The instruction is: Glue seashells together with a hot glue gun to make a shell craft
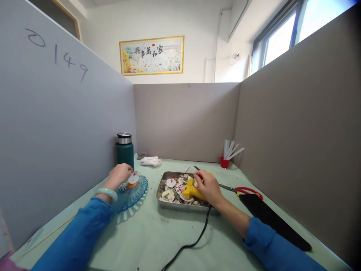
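My left hand (120, 173) is closed, its fingertips pinched at the upper edge of a round white shell (133, 178) with a red mark. That shell stands over a small orange piece (131, 185) on a blue scalloped glass plate (135, 197). My right hand (208, 186) hovers over the right side of a metal tray (172, 205), thumb and fingers drawn together. What they pinch, if anything, cannot be made out. Close under this hand, a yellow glue gun (191, 190) lies across several mixed shells (168, 194) in the tray.
A black cord (194, 244) runs toward me from the glue gun. Red-handled scissors (249, 192) and a long black flat piece (275, 220) lie at right. Behind stand a green bottle (125, 154) and a red cup (225, 163) of white sticks. Grey partitions (186, 120) enclose the table.
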A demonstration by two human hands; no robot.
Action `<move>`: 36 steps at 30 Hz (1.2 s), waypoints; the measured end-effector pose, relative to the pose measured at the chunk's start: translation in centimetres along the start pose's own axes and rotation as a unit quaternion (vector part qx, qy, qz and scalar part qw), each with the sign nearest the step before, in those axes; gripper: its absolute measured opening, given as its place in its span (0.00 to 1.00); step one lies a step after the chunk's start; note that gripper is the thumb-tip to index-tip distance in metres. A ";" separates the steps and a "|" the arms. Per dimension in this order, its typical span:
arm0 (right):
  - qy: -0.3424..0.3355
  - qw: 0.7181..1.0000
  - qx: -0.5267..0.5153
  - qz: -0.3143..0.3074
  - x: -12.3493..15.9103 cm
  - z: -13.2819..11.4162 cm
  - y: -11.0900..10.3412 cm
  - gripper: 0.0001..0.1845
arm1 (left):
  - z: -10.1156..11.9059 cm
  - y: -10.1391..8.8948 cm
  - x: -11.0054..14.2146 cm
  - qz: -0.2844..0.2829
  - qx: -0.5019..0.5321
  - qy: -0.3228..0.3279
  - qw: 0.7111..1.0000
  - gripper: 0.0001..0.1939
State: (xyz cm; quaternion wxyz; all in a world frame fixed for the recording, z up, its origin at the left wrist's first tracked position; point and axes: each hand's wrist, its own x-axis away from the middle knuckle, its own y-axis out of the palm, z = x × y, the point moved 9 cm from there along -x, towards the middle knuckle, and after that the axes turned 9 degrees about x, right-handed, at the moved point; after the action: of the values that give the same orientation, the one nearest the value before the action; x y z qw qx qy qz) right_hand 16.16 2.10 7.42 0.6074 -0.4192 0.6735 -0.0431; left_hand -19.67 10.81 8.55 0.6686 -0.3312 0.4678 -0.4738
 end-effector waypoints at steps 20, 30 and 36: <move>0.033 0.970 0.127 -0.205 1.4 1.6 1.5 0.16 | 19.9 6.8 2.6 -0.066 -0.046 0.290 0.954 0.12; 0.041 0.970 0.069 -0.231 1.9 2.4 2.5 0.16 | 20.0 10.6 3.4 -0.111 -0.057 0.321 0.939 0.10; 0.148 0.959 -0.165 -0.177 0.7 3.7 1.8 0.16 | 18.4 10.3 2.4 -0.076 -0.001 0.286 0.955 0.13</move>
State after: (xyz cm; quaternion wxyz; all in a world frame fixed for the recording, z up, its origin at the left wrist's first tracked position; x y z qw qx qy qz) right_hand 18.49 4.44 4.88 0.4062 -0.6148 0.6687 -0.0993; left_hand 1.24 11.96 5.03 0.4691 -0.2172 0.6132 -0.5973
